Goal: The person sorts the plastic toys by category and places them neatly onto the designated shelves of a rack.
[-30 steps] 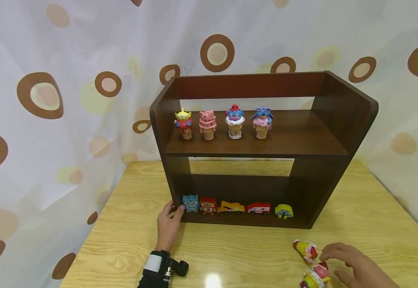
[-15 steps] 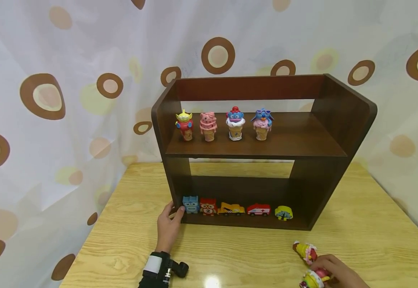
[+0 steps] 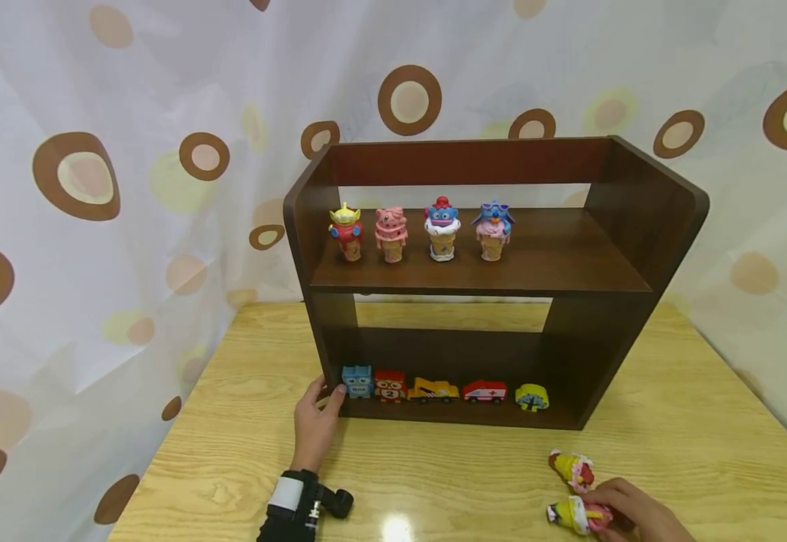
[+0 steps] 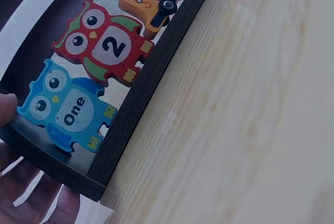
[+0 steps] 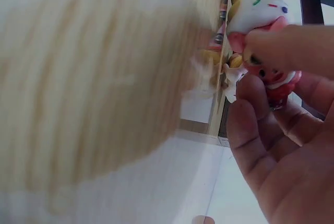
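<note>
In the head view my left hand holds the lower left side panel of the dark brown shelf. The left wrist view has the thumb inside that panel and the fingers outside it, beside a blue owl block marked One. At the front right, my right hand pinches an ice-cream-cone figurine with a yellow cone, white icing and pink top. Thumb and fingers cover part of its head in the right wrist view. A second yellow cone figurine lies on its side just behind it.
Several ice-cream-cone figurines, among them a pink one, stand on the upper shelf. Along the lower shelf are a red owl block, a yellow truck, an ambulance and a yellow tree block. All stands on a wooden table.
My right hand came in from the right with fingers spread and took hold of the nearer cone figurine. The figurine turned so its cone points left. My left hand stayed on the shelf.
</note>
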Demonstrator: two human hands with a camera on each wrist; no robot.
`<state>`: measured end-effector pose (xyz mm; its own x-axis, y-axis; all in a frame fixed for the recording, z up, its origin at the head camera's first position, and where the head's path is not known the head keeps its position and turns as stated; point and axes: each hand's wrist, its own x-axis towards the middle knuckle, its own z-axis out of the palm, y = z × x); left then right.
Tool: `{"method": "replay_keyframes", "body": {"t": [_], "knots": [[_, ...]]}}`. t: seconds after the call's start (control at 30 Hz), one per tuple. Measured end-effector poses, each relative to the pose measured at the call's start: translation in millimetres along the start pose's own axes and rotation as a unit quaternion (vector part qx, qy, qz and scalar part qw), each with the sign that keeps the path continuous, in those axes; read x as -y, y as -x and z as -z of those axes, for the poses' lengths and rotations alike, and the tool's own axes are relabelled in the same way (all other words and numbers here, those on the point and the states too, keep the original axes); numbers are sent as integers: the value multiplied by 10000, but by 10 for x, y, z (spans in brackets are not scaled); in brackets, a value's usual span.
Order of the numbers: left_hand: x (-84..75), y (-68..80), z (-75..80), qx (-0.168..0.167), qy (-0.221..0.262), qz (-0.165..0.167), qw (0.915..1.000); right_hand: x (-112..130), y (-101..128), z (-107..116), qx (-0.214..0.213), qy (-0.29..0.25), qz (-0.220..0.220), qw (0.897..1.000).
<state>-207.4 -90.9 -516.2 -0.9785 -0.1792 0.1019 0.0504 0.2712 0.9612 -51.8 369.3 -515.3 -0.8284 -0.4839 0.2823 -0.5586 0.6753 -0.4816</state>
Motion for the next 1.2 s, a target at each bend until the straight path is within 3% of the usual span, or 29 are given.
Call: {"method": "replay_keyframes", "body": {"t": [0.1, 0.3, 0.5, 0.7, 0.83, 0.97, 1.2], "knots": [[5, -3, -3, -24, -26, -39, 10000, 78, -5, 22, 95, 42, -473, 9988], [-4, -25, -3, -64, -52, -94, 9999, 279, -93, 34, -387, 221, -1106, 9929], [-22, -31, -1, -84, -69, -151, 9998, 487, -236, 127, -1363, 375, -1520, 9782], [5, 2, -1, -40, -22, 5, 10000, 758, -457, 393, -2121, 605, -1796, 9587], [22, 4, -6, -45, -5, 31, 10000, 964, -637, 622, -2653, 438, -937, 9586], [22, -1, -4, -65, -24, 38, 10000, 1132, -865, 843, -2824, 337, -106, 9586], [-4, 14, -4, -23, -48, 70, 10000, 1301, -1236, 1119, -3192, 317, 569, 9455]]}}
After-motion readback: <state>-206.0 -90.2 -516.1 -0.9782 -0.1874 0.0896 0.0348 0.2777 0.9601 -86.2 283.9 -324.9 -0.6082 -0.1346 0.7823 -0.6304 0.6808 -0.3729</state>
